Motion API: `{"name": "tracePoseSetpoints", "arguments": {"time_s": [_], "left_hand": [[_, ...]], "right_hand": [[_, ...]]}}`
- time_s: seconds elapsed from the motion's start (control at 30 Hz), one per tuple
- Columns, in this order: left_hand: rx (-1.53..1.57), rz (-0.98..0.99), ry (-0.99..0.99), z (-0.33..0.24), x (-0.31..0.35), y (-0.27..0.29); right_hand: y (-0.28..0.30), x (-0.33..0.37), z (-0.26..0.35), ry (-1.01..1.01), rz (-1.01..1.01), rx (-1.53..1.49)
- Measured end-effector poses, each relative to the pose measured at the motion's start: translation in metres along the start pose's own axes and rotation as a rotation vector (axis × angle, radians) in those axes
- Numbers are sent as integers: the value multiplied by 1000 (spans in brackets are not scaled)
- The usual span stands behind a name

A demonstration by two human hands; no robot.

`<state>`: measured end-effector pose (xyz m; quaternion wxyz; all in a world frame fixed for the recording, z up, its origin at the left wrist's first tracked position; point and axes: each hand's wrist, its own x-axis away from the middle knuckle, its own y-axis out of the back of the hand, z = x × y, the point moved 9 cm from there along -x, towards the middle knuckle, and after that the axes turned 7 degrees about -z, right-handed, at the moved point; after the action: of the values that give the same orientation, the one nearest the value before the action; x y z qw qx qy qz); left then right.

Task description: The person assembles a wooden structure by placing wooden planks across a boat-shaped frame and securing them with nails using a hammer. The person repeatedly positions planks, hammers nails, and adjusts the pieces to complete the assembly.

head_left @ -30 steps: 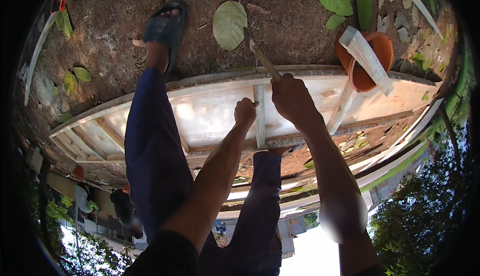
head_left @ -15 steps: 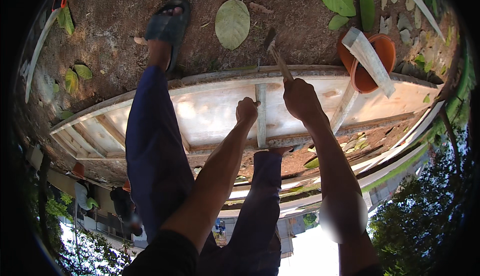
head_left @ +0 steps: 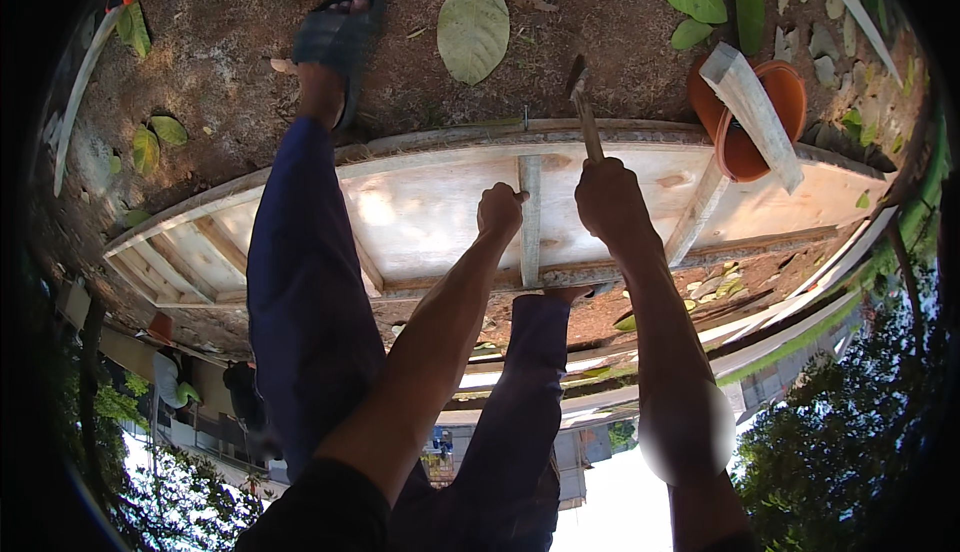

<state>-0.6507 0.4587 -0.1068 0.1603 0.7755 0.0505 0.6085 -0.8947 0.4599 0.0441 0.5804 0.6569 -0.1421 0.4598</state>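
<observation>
My right hand (head_left: 612, 204) is wrapped round the wooden handle of a hammer (head_left: 591, 136), whose dark head points away from me past the far rail. Close by on the left, my left hand (head_left: 501, 211) is closed with its thumb toward a cross slat (head_left: 530, 222); what it holds, if anything, is hidden. Both hands are over a long wooden panel frame (head_left: 420, 174) with pale plywood between its rails. A thin nail (head_left: 526, 118) stands up from the far rail, left of the hammer head.
Orange-brown curved pieces (head_left: 785, 92) with a wooden offcut (head_left: 750, 112) across them sit at the frame's right end. My sandalled foot (head_left: 340, 37) is beyond the far rail. Large leaves (head_left: 473, 34) lie on the soil. A person (head_left: 175, 382) is at the lower left.
The hammer head has moved right, farther from the nail, and its handle points more straight ahead. My left hand stays closed beside the slat. The view has shifted slightly.
</observation>
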Motion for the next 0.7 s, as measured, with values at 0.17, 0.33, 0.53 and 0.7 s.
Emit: {"name": "tracePoseSetpoints", "arguments": {"time_s": [0.17,0.33,0.53,0.7], "left_hand": [[34,58,93,0,4,12],[25,29,124,-2,5,16],[0,57,81,0,1,6],[38,43,183,-5,10,21]], "right_hand": [[200,-10,34,102,-672,-276],[208,-5,49,141,-879,-693],[17,17,42,-76,95,-103],[207,-9,94,35,-655,-414]]}}
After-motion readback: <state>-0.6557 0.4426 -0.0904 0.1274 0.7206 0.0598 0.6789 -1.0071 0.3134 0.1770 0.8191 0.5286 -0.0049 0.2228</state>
